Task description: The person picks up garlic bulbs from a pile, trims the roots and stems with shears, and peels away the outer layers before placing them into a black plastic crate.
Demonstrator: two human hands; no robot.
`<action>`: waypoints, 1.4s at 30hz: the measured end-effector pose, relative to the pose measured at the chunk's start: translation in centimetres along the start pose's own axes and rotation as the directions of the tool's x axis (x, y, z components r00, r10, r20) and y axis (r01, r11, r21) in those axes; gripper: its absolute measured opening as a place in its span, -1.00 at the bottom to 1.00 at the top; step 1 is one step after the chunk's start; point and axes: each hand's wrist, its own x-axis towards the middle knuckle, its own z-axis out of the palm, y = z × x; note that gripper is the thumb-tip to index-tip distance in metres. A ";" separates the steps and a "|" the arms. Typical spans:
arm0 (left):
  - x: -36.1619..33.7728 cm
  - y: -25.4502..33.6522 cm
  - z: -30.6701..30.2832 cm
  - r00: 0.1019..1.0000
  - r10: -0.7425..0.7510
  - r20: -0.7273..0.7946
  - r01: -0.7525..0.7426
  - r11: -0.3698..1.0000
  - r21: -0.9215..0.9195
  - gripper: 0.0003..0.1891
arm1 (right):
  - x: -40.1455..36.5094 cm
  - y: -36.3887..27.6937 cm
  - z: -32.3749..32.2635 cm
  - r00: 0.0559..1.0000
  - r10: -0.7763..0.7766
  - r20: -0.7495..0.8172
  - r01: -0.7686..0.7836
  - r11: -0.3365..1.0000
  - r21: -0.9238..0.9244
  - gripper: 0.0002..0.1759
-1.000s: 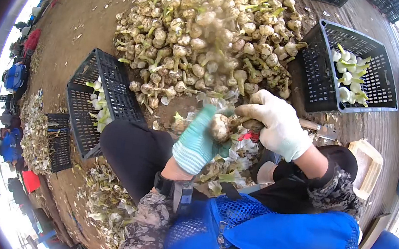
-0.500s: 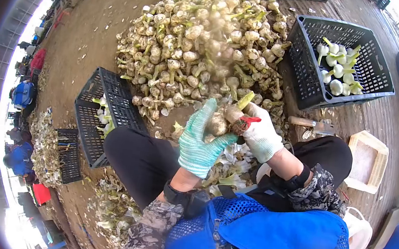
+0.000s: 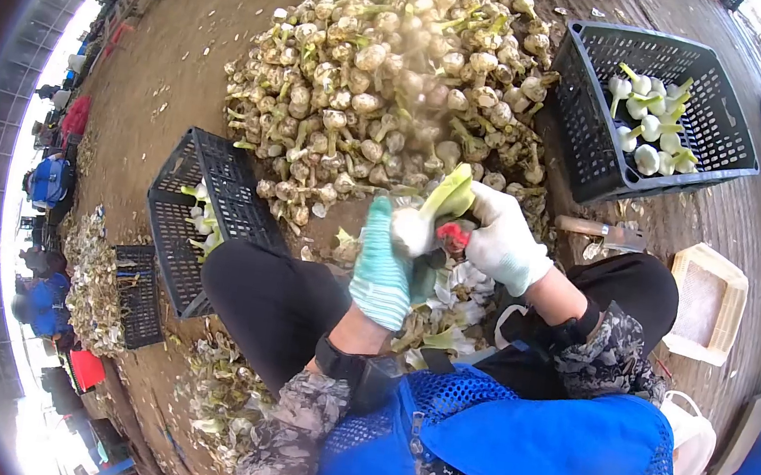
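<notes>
My left hand (image 3: 384, 271), in a green-and-white glove, is closed around a garlic bulb (image 3: 412, 232) whose pale surface and green stem show. My right hand (image 3: 506, 239), in a whitish glove, is closed beside the stem, with a small red object (image 3: 453, 237) at its fingertips; the rest of that object is hidden. Beyond both hands rises a large heap of unpeeled garlic (image 3: 340, 100). Loose peelings (image 3: 457, 313) lie between my legs.
A black crate (image 3: 590, 154) with white bulbs stands at the right, another crate (image 3: 176, 241) at the left. A wooden-handled tool (image 3: 591, 228) and a cream tray (image 3: 735, 309) lie right of my hands. People (image 3: 40, 305) sit far left.
The bulb between my hands now shows a clean white surface and light green stem instead of brown skin. My left fingers have closed around it, and my right hand has shifted slightly.
</notes>
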 end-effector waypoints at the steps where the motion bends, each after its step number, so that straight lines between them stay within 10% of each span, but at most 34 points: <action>1: 0.7 -0.4 -0.5 0.999 0.011 0.049 -0.012 1.000 0.014 -0.32 | 0.0 0.5 0.0 0.990 0.138 0.027 -0.141 0.975 0.173 -0.82; 3: 1.2 -0.8 -1.2 0.990 0.032 0.136 -0.017 0.993 -0.114 -0.30 | -0.2 1.1 -0.2 0.998 0.056 0.005 -0.056 0.973 0.225 -0.84; 7: -0.3 -1.0 -1.1 0.903 0.378 0.205 -0.419 0.882 0.218 -0.36 | -0.1 0.2 -0.3 0.989 0.143 -0.029 -0.141 0.987 0.071 -0.83; 9: 0.1 -0.7 -1.7 0.936 0.340 0.092 -0.352 0.912 0.211 -0.43 | -0.1 0.7 -0.2 0.989 0.125 -0.078 -0.126 0.992 -0.012 -0.81; 12: 0.8 -1.4 -2.7 0.937 0.347 -0.050 -0.340 0.934 0.114 -0.52 | 0.0 3.0 0.5 0.954 0.295 -0.057 -0.246 0.876 0.416 -0.80; 17: -0.5 -1.2 -1.7 0.903 0.425 0.056 -0.421 0.853 0.310 -0.51 | -0.1 1.8 1.0 0.993 0.031 -0.112 -0.003 0.969 0.248 -0.77; 20: 0.0 -0.6 -2.9 0.944 0.259 0.203 -0.296 0.938 0.183 -0.40 | 0.0 1.9 -1.2 0.938 0.321 0.132 -0.345 0.826 0.446 -0.80; 21: 0.2 0.0 -3.4 0.940 0.139 0.312 -0.141 0.990 -0.017 -0.37 | 0.1 3.7 -0.9 0.904 0.345 0.251 -0.401 0.485 0.777 -0.77; 22: 0.4 0.5 -3.7 0.900 0.045 0.434 0.046 0.980 -0.196 -0.35 | 0.2 5.5 -0.6 0.855 0.364 0.368 -0.319 -0.189 0.929 -0.72; 23: 0.4 1.0 -3.5 0.889 0.031 0.456 0.068 0.978 -0.199 -0.31 | 0.6 6.0 -0.2 0.793 0.378 0.478 -0.170 -0.616 0.769 -0.67; 24: 0.5 0.8 -3.2 0.920 0.086 0.383 -0.035 0.990 -0.138 -0.31 | 0.1 6.1 -0.3 0.936 0.212 0.281 -0.321 0.183 0.929 -0.68; 25: 0.5 0.3 -2.7 0.939 0.145 0.311 -0.131 0.989 -0.067 -0.31 | -0.1 5.0 -0.4 0.998 0.028 0.061 -0.056 0.852 0.520 -0.69; 26: 0.5 0.0 -2.5 0.947 0.209 0.242 -0.218 0.976 0.014 -0.31 | -0.2 2.0 -1.7 0.978 -0.148 0.149 0.114 0.970 0.216 -0.72; 27: 0.4 -0.1 -2.7 0.923 0.288 0.253 -0.345 0.912 0.222 -0.35 | -0.6 2.5 -0.3 0.972 0.208 0.111 -0.235 0.835 0.498 -0.75; 28: 0.2 -0.1 -3.0 0.891 0.359 0.279 -0.449 0.791 0.415 -0.37 | -0.3 2.5 -0.9 0.984 0.172 0.053 -0.178 0.890 0.420 -0.75; 30: 0.0 0.0 -3.3 0.944 0.194 0.267 -0.243 0.956 0.166 -0.40 | 1.1 1.7 -3.2 0.995 0.089 -0.046 -0.075 0.967 0.244 -0.74; 31: 0.1 0.2 -3.5 0.953 0.182 0.242 -0.225 0.960 0.166 -0.39 | 1.9 0.2 -3.6 0.978 0.125 -0.170 0.011 0.775 0.632 -0.76; 32: 0.2 0.2 -3.6 0.940 0.216 0.262 -0.271 0.943 0.195 -0.39 | 2.8 1.3 -4.3 0.912 0.278 -0.300 -0.085 0.846 0.526 -0.83; 33: 0.5 0.1 -3.9 0.925 0.249 0.287 -0.318 0.922 0.223 -0.39 | 2.6 0.7 -4.4 0.956 0.276 -0.100 -0.281 0.959 -0.043 -0.82; 34: 0.7 -0.1 -4.2 0.909 0.283 0.306 -0.363 0.898 0.248 -0.38 | 2.4 -2.5 -3.7 0.921 0.382 0.077 -0.257 0.744 -0.617 -0.77; 35: 1.0 0.1 -4.8 0.841 0.391 0.374 -0.536 0.692 0.483 -0.35 | 1.7 -0.4 -2.4 0.897 0.322 0.303 -0.112 0.829 -0.547 -0.62; 37: 0.2 0.8 -4.2 0.883 0.324 0.339 -0.450 0.790 0.417 -0.35 | 0.1 1.2 -0.5 0.978 0.051 0.204 0.079 0.811 -0.580 -0.65; 38: -0.1 1.2 -3.9 0.901 0.281 0.331 -0.400 0.833 0.382 -0.34 | 0.3 0.7 -0.7 0.941 0.272 0.202 -0.113 0.813 -0.571 -0.63; 42: 0.5 0.7 -4.7 0.896 0.298 0.329 -0.433 0.744 0.508 -0.33 | 2.2 2.0 -2.1 0.965 0.200 0.169 -0.168 0.968 -0.185 -0.61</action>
